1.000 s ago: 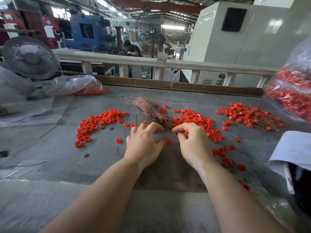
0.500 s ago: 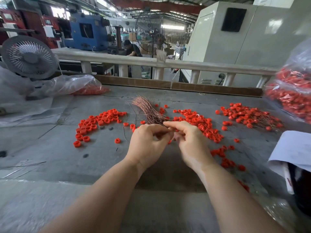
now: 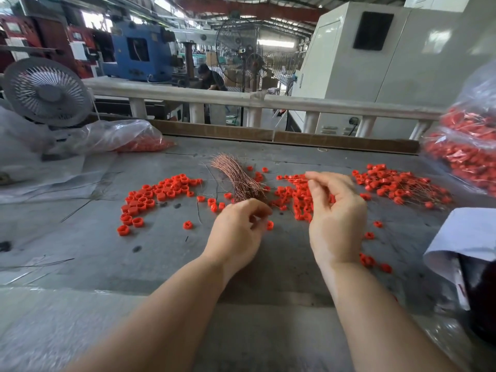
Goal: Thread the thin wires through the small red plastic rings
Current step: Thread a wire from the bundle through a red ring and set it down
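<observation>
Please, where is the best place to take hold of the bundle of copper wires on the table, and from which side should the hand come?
Probably grip the copper wire bundle at its near, tight end, from above and the near side. There the strands lie packed together; the far end fans out loosely, so strands there would likely slip apart.

A factory floor is shown. Heavy machines (image 3: 139,53), a steel-trussed roof (image 3: 252,9) and standing fans (image 3: 241,52) are seen beyond a workbench (image 3: 80,251).
</observation>
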Action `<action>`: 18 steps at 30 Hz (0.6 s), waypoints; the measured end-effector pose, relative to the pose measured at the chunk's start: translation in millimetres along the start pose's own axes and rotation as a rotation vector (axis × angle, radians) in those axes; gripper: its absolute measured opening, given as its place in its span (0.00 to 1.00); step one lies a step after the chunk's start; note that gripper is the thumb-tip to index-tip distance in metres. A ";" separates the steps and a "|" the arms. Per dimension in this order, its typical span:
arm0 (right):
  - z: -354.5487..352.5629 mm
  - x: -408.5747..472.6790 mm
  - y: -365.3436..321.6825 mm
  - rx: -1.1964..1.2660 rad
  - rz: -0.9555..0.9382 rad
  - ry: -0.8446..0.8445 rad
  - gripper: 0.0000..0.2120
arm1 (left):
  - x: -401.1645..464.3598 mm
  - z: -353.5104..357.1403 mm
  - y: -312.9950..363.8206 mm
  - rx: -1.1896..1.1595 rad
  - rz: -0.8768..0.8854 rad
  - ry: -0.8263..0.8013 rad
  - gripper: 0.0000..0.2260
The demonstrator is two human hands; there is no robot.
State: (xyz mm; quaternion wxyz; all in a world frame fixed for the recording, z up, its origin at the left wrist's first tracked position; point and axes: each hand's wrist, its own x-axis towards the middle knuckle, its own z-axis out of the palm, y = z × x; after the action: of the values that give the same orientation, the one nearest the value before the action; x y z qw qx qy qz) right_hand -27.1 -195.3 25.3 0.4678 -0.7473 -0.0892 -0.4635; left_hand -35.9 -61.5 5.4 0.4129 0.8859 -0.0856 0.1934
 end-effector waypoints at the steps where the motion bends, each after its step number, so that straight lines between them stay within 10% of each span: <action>1: -0.8 0.2 -0.7 -0.007 0.010 0.027 0.07 | -1.2 2.7 -1.4 0.093 0.044 -0.067 0.11; 11: -0.4 -2.3 -2.8 0.018 0.086 -0.025 0.09 | -0.7 4.8 -6.8 0.171 0.080 -0.098 0.07; 18: 2.0 -4.6 -2.7 0.005 0.041 -0.059 0.05 | 3.7 -7.1 3.0 -0.853 -0.297 -0.044 0.09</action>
State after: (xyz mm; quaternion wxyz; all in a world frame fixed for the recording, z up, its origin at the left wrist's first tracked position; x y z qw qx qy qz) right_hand -29.9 -190.9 23.2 0.4763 -0.7610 -0.0885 -0.4315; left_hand -35.4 -57.9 13.1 0.7625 0.6430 -0.0384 0.0603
